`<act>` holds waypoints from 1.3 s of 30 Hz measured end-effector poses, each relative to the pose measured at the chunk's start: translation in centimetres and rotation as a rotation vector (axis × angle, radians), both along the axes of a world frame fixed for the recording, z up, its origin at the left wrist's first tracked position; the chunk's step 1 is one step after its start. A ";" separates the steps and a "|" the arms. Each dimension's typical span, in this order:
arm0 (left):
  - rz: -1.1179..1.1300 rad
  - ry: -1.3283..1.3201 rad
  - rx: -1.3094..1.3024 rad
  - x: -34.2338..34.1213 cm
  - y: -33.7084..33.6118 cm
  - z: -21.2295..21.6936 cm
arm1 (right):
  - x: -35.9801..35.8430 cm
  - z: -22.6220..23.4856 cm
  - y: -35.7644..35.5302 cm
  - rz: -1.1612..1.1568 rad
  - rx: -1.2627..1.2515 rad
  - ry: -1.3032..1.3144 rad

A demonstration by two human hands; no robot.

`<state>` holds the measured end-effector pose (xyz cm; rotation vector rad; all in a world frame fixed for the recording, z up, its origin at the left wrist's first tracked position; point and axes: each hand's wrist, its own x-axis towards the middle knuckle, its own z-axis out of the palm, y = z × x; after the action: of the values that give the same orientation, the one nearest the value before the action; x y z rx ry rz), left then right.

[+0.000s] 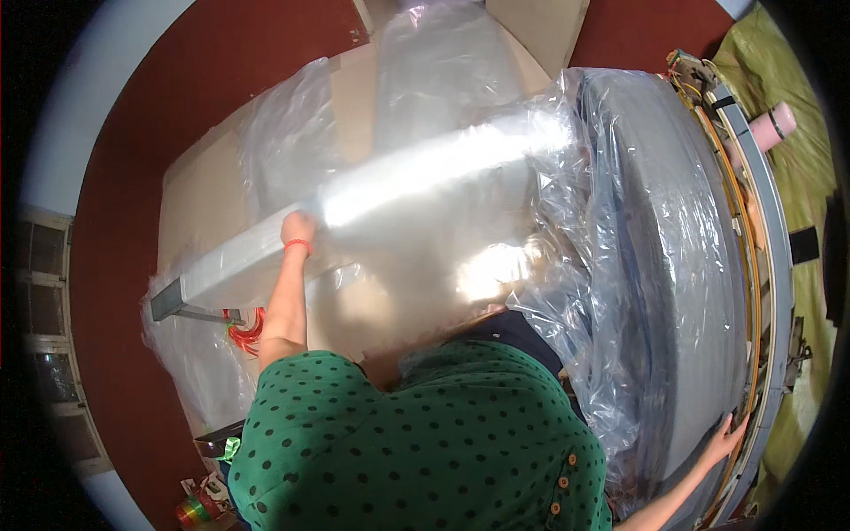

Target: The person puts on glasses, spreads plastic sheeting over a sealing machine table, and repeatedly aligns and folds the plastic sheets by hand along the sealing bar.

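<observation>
Bare lane at far left, plastic and rail at right

Beyond the long, white, box-shaped bar (235, 264), a bare stretch of flat tan surface (199, 195) leaves passing room for the left hand (299, 228). The bar blocks a low straight sweep, with a coil of glossy red cord (250, 334) on its near side. Crumpled clear plastic sheeting (575, 265) fills the way between the hands. Beside the right hand (721, 444), a long grey metal rail (781, 283) bars outward movement.

A translucent plastic sheet (416, 248) is gleaming silvery; at six o'clock, a green cloth shirt (407, 442) is showing black dots.
</observation>
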<state>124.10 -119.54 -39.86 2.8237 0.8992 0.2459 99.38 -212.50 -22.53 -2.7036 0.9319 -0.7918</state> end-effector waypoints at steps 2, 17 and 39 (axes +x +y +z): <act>-0.025 0.006 -0.066 0.1 -0.2 1.4 | 0.7 0.1 0.0 0.091 -0.114 0.062; 0.379 0.509 0.207 -7.9 20.5 1.1 | -1.7 -0.3 -1.3 0.078 0.024 -0.022; -2.213 -0.429 -0.550 5.6 -62.5 35.0 | 12.5 8.4 22.9 0.842 1.406 -0.387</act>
<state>129.74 -182.04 -4.88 1.5676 -1.8118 0.1400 111.88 -189.61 -14.17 -1.3451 0.0438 -0.2280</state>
